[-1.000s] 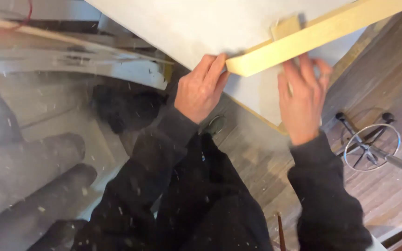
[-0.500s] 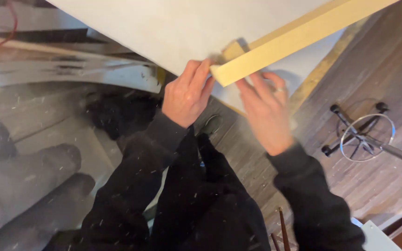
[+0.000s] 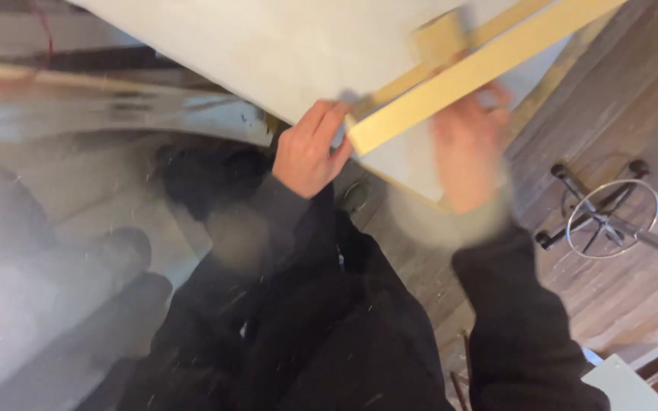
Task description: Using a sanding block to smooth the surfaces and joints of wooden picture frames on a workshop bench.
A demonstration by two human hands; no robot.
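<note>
Both hands work the pale wooden strip (image 3: 481,68) on the white panel (image 3: 283,46): left hand (image 3: 310,152) fingers press its near end, while right hand (image 3: 466,152), blurred and grip unreadable, has slid farther along since half a second ago.

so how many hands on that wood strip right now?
2. The left hand presses at the near end of the pale wood strip by the white panel edge. The right hand, motion-blurred, is further along; its grip is unclear.
</note>
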